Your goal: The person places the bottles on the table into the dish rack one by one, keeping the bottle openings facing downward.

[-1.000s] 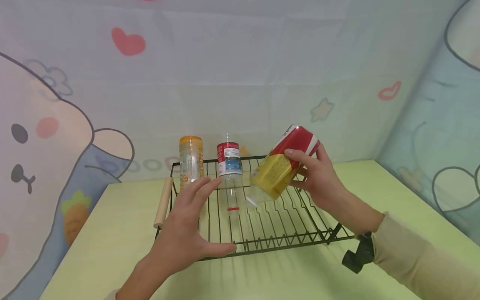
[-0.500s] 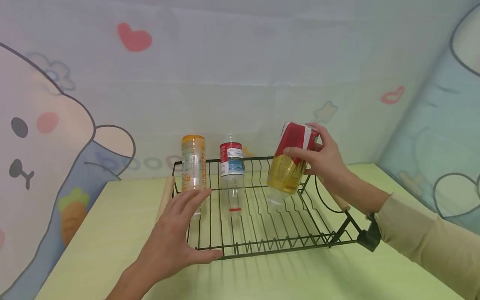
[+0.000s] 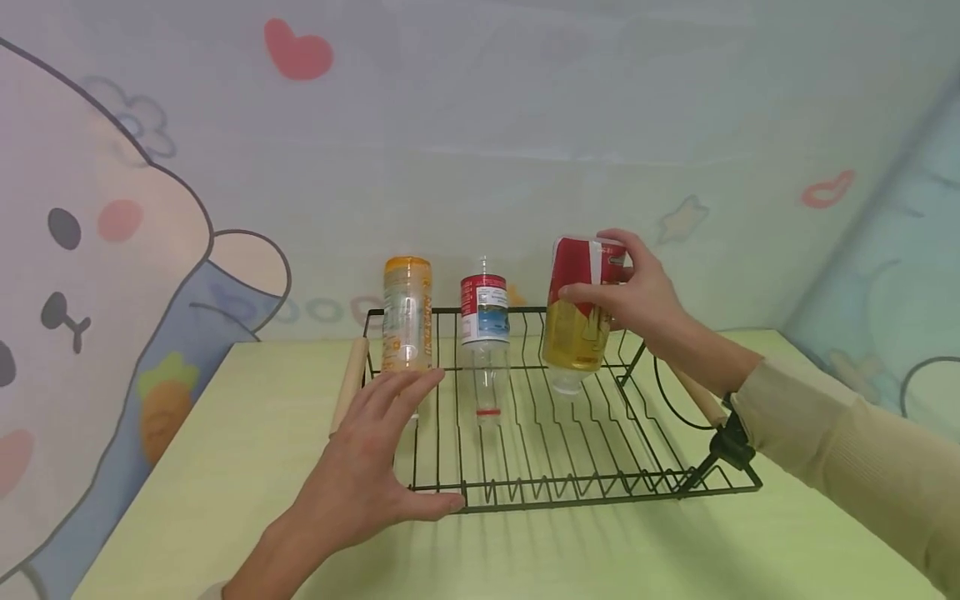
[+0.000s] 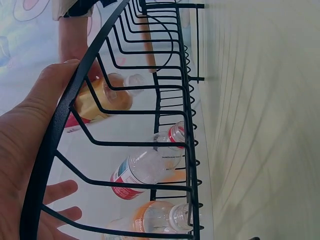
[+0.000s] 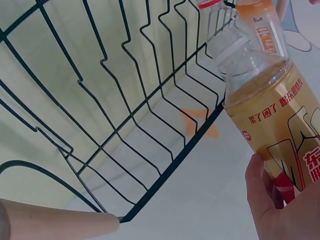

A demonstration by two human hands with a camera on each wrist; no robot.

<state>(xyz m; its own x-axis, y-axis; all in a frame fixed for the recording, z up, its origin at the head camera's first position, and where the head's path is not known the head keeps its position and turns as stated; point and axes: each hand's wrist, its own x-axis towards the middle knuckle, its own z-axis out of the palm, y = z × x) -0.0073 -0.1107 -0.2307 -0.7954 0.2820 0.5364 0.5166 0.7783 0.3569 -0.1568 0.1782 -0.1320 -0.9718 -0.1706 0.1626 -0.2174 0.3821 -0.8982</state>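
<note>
My right hand [image 3: 645, 304] grips a bottle [image 3: 572, 337] with a red and yellow label, neck down, over the right half of a black wire dish rack [image 3: 600, 499]. In the right wrist view, fingers curl round the bottle [image 5: 272, 120] near its base, and its clear neck hangs apart from the wires. My left hand [image 3: 367, 467] is spread at the rack's front left, its thumb by the front rim [image 4: 58, 120]. Behind it, a clear bottle with an orange label [image 3: 407, 308] and one with a red and white label [image 3: 483, 321] stand neck down in the rack.
Wooden handles flank the rack: a left handle [image 3: 350, 383] and a right handle [image 3: 697, 396]. The rack stands on a pale green table [image 3: 247, 417]. A printed cloth [image 3: 465, 108] hangs close behind it.
The bottle in my right hand has gone from a slant to nearly upright, neck down. My left hand stays spread at the front, and the head view has shifted slightly.
</note>
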